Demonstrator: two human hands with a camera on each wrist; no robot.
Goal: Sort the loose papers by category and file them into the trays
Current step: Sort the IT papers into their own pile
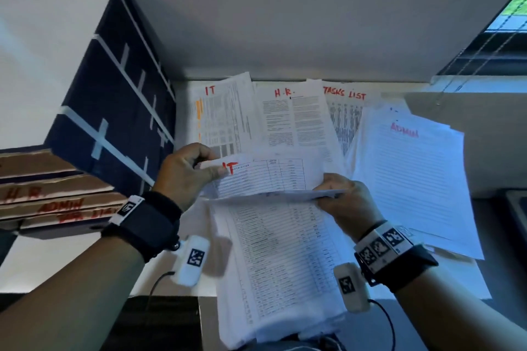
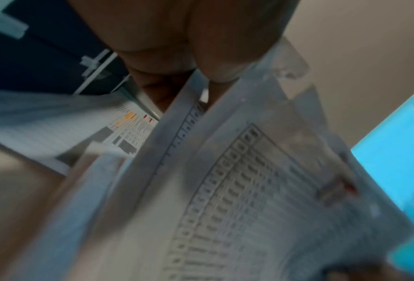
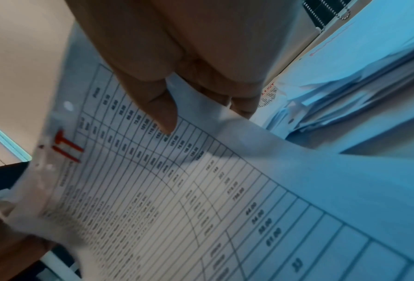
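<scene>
Papers marked "IT" in red — a sheet (image 1: 265, 177) printed with a table — are held up over the bench (image 1: 439, 111) between two hands, just above the loose stack (image 1: 279, 265) that lies nearest the person. The left hand (image 1: 185, 174) pinches the sheet's top left corner beside the red letters, thumb on top and fingers curled beneath; the right hand (image 1: 345, 199) grips its right edge, thumb pressed to the printed face, as the right wrist view shows. The sheet bends along a fold between the two hands. Beyond the sheet, four sorted piles lie in a row along the wall: the IT pile (image 1: 219, 114) directly behind the left hand, the H.R. pile (image 1: 291, 120) to its right, then the Tasks List pile (image 1: 345, 111), and the Admin pile (image 1: 410, 179) of lined pages farthest right, spreading down past the right hand. Left of the sheet stand cardboard trays (image 1: 57, 202) stacked one over another, their fronts lettered "H.R.", "ADMIN" and a partly hidden third label. A dark box (image 1: 114, 111) crossed with pale tape rests on top of them. The left wrist view is too blurred to add detail.
</scene>
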